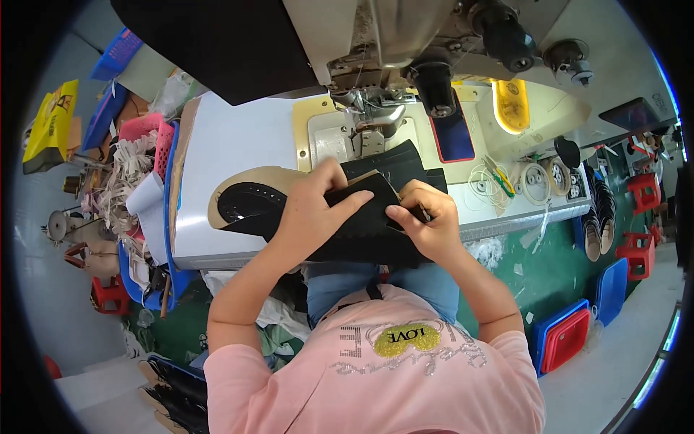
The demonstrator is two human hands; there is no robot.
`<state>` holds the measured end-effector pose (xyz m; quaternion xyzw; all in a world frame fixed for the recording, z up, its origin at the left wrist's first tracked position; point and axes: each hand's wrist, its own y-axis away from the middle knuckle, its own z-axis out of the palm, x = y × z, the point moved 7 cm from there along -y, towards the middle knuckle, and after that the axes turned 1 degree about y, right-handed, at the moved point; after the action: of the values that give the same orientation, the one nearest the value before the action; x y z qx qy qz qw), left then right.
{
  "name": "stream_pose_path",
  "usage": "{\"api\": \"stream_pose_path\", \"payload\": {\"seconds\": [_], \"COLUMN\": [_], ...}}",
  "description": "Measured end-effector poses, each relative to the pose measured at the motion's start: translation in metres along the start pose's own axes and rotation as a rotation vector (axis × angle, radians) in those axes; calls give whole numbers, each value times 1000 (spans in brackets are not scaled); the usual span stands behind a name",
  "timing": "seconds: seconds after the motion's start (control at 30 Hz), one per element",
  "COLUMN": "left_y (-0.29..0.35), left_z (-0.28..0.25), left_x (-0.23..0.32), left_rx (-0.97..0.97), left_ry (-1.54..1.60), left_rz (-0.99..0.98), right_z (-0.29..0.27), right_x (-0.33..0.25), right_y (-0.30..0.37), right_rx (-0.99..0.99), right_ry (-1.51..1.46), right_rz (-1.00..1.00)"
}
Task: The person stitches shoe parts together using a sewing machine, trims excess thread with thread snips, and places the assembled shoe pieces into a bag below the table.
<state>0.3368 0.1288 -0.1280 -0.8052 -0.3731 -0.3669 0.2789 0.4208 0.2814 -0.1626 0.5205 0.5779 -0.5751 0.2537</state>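
Observation:
Both of my hands are on a black shoe upper piece [369, 224] with a tan inner edge, in front of the sewing machine [434, 29]. My left hand [312, 202] grips its left side, thumb on top and fingers partly hidden. At the right edge, my right hand [431, 220] pinches the piece between thumb and curled fingers. More black material [397, 163] lies just beyond, close to the needle area [369, 134]. Left of my left hand rests a black upper part with a beige lining [249, 195] and a row of small holes.
A phone [454, 134] with a red edge lies right of the needle area. Near it are thread snips [500, 176], loose thread, and bobbins [535, 182]. A pink basket [148, 126] with scraps stands at left. Red and blue trays [566, 340] sit on the floor at right.

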Motion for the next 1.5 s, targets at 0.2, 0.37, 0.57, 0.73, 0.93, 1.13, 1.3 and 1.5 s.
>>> {"api": "stream_pose_path", "payload": {"seconds": [0.2,0.37,0.57,0.73,0.93,1.13,1.3,1.5], "left_y": [-28,-77,-99,-101,-111,-120,-122,-120], "left_z": [-19,-28,-36,-25,-33,-40,-35,-25], "left_x": [11,0,-16,-12,-17,-11,-11,-13], "left_rx": [-68,-313,-525,-729,-630,-554,-660,-741], "left_ry": [-87,-186,-246,-109,-160,-247,-155,-78], "left_rz": [92,-22,-366,-385,-377,-247,-270,-296], "right_z": [10,19,24,25,20,8,11,18], "right_x": [-3,16,17,16,11,-33,-44,-42], "right_y": [-24,-44,-61,-62,-62,-40,-33,-38], "right_rx": [55,46,87,115,137,155,153,169], "right_ry": [-66,-184,-239,-226,-116,332,647,921], "right_rz": [25,190,275,305,122,-552,-721,-589]}}
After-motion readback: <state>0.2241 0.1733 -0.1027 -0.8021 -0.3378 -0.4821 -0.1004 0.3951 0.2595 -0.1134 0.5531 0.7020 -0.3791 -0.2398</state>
